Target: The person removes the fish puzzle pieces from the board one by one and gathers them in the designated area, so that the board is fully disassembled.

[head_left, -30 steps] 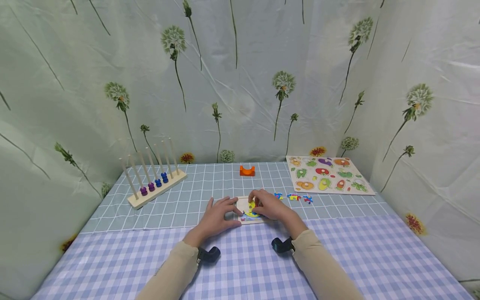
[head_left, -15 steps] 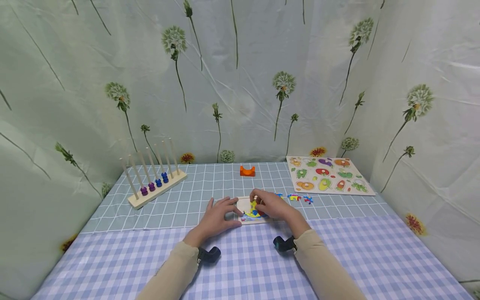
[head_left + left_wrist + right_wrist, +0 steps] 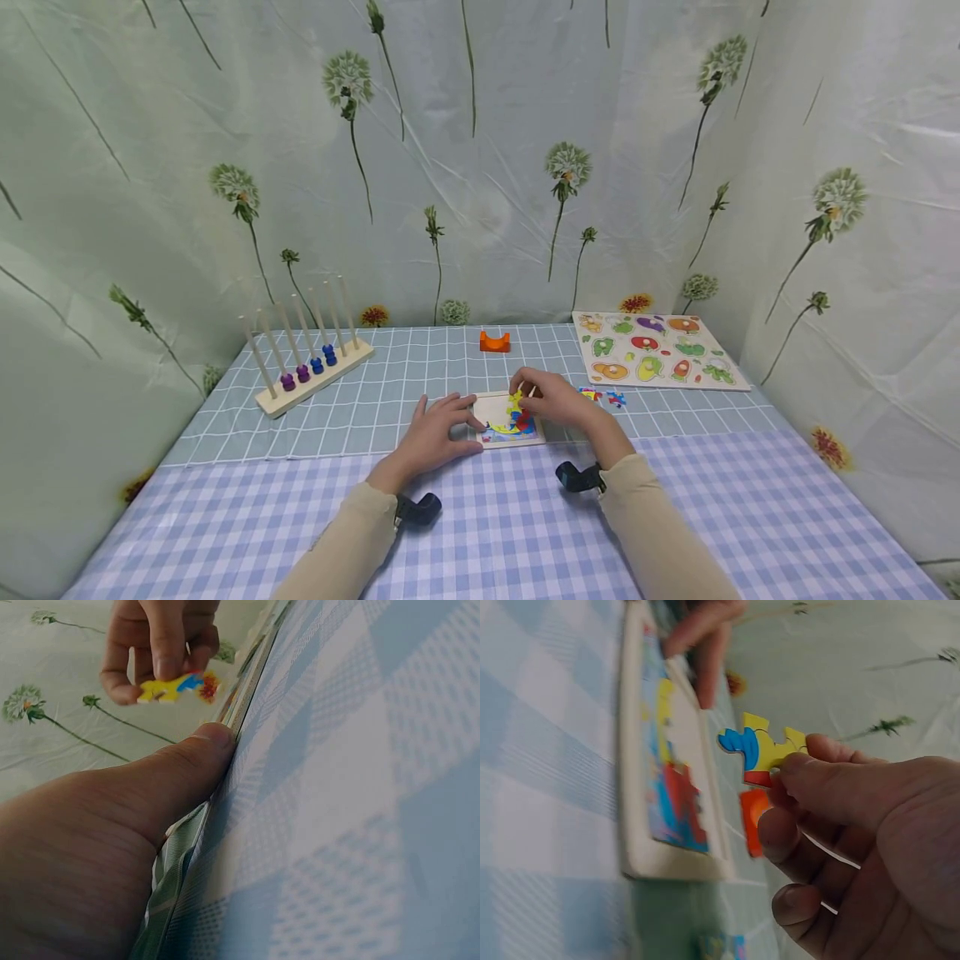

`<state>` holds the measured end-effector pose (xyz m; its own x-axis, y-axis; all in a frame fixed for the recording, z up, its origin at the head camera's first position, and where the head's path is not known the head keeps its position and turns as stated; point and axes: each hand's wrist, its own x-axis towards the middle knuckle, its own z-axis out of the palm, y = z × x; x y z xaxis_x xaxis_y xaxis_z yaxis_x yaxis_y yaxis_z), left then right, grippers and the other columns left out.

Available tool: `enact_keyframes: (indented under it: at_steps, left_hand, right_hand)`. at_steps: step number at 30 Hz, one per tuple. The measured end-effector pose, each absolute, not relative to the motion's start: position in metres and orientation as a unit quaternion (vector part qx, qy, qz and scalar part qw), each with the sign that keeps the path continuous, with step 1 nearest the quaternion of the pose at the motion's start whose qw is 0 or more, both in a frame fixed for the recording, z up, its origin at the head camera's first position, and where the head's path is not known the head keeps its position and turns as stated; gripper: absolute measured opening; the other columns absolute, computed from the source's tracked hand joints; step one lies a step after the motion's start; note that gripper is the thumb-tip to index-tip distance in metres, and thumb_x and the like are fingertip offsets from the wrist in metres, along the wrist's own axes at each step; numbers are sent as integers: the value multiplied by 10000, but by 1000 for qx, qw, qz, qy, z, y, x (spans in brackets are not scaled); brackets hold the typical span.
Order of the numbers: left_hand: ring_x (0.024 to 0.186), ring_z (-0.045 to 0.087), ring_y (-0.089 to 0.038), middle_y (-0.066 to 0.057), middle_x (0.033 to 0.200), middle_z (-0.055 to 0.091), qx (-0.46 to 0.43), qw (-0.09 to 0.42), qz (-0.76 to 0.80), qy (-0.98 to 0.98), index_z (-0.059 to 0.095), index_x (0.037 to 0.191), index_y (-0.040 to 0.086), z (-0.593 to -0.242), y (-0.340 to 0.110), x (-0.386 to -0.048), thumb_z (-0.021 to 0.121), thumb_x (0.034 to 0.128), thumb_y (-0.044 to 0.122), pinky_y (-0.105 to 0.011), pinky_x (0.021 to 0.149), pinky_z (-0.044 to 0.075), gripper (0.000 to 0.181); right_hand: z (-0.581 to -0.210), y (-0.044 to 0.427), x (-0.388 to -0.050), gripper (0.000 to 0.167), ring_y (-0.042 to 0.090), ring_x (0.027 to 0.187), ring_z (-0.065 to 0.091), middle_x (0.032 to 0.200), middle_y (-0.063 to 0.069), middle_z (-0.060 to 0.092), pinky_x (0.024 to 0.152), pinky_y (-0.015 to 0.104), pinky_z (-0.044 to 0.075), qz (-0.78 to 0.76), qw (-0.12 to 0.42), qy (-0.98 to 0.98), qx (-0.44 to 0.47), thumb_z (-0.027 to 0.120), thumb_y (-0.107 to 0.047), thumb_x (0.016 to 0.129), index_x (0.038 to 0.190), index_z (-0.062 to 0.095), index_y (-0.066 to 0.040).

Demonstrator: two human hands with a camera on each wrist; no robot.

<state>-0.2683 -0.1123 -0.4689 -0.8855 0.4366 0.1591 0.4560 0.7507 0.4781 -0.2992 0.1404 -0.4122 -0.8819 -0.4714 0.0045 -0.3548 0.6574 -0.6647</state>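
In the head view a small wooden puzzle tray lies on the table, with colourful pieces along its near side. My left hand rests at its left end with spread fingers; in the left wrist view the thumb presses the tray's near edge. My right hand is above the tray's right part. Between thumb and index finger it pinches a yellow jigsaw piece with blue and red parts, tilted and apart from the tray in the right wrist view. A red section shows among the pieces in the tray.
Loose jigsaw pieces lie right of the tray, partly behind my right hand. A vegetable peg puzzle stands at the back right. An orange arched block is behind the tray; a bead rack stands at the left.
My right hand has moved right and away from me, carrying the yellow jigsaw piece. More of the tray's right side now shows. My left hand stays in place.
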Motion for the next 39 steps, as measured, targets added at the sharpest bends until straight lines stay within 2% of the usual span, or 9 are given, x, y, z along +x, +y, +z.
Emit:
enact_keyframes:
  at_steps: [12,20,23,27,33,39]
  left_hand:
    - [1503,334,-309,27,1543,488,-236,16,-264,-935,742,1021,345,-468,-112,-266,785,826,448,-728,1188,38,224]
    - [1502,337,-312,25,1544,487,-237,18,-265,-935,741,1018,344,-469,-113,-267,784,826,452,-730,1187,42,224]
    - [1501,338,-313,21,1544,488,-236,18,-263,-935,742,1024,341,-470,-113,-267,784,826,452,-730,1187,47,230]
    - [1504,333,-310,18,1546,486,-235,18,-262,-936,745,1033,337,-470,-112,-267,784,825,453,-726,1189,44,242]
    - [1511,323,-301,31,1549,481,-232,14,-263,-937,748,1037,339,-470,-112,-267,786,823,457,-718,1195,28,247]
    - [1503,335,-312,14,1544,488,-239,21,-262,-935,742,1028,345,-470,-113,-268,784,822,461,-731,1185,49,240]
  right_hand:
    - [-396,175,-304,126,179,793,563,959,49,652,716,278,506,-360,70,908,-201,656,-111,956,1066,666,-170]
    - [-393,195,-305,137,281,823,627,941,71,670,766,404,575,-364,87,906,-199,643,-90,959,1085,680,-129]
    - [-396,202,-308,142,233,810,613,934,69,664,738,322,555,-357,93,911,-186,646,-87,954,1086,684,-122]
    - [-401,212,-311,170,183,777,582,910,67,651,702,269,507,-349,106,917,-162,656,-94,947,1116,675,-94]
    - [-405,228,-312,192,197,726,574,836,71,648,666,277,483,-355,116,914,-160,664,-73,933,1121,650,-41]
    - [-411,241,-312,189,156,703,549,823,71,638,641,258,477,-358,119,911,-165,683,-43,891,1078,665,-24]
